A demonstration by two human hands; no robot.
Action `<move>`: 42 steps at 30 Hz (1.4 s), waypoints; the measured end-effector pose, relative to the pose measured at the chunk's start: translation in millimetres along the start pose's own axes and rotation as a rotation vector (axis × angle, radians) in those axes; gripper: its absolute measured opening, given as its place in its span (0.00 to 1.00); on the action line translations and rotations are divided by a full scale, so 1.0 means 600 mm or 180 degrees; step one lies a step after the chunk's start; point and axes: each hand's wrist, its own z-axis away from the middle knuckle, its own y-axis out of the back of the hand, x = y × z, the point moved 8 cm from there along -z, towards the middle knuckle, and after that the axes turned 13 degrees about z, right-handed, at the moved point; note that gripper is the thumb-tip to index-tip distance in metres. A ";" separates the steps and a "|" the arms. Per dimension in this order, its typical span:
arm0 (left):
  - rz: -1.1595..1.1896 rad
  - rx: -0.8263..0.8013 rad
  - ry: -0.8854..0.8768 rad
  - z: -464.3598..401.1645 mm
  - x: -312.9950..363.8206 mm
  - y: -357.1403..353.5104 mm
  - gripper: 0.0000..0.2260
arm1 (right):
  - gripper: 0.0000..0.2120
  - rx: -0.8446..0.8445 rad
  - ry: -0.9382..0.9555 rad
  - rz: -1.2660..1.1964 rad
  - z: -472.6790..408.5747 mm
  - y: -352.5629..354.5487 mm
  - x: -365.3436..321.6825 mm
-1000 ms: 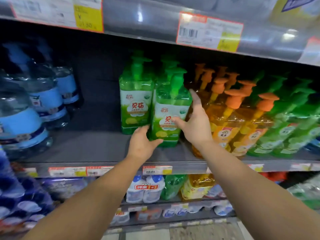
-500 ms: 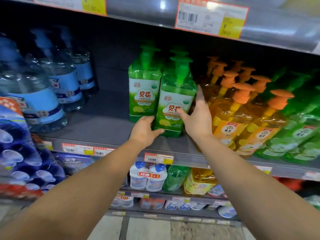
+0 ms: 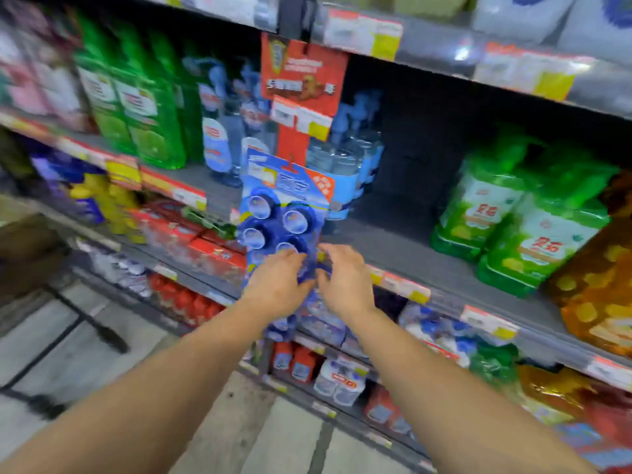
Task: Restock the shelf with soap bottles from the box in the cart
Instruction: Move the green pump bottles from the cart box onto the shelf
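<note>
Two green pump soap bottles [image 3: 543, 234] stand side by side on the grey shelf [image 3: 396, 251] at the right, with bare shelf to their left. My left hand [image 3: 277, 283] and my right hand [image 3: 347, 283] are close together in mid-air, well left of the bottles. Both hold nothing, their fingers loosely spread. They overlap a hanging blue blister pack [image 3: 284, 213]; whether they touch it I cannot tell. At the left edge a blurred brown box [image 3: 27, 244] sits over a black cart frame [image 3: 89, 323].
Orange bottles [image 3: 595, 289] stand right of the green ones, clear blue-labelled bottles [image 3: 345, 165] left of the bare gap. A red hanging strip [image 3: 301, 97] carries the blue pack. Tall green bottles [image 3: 136, 111] fill the far left. Lower shelves hold several red and white packs. The whole view is motion-blurred.
Both hands have let go of the front green bottle, which stays on the shelf. My view and hands have swung left, away from the bottles and towards the cart.
</note>
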 end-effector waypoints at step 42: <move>-0.0092 0.1714 0.3971 0.263 -1.045 0.767 0.30 | 0.26 -0.1909 0.2652 0.0129 -0.431 -0.620 -1.184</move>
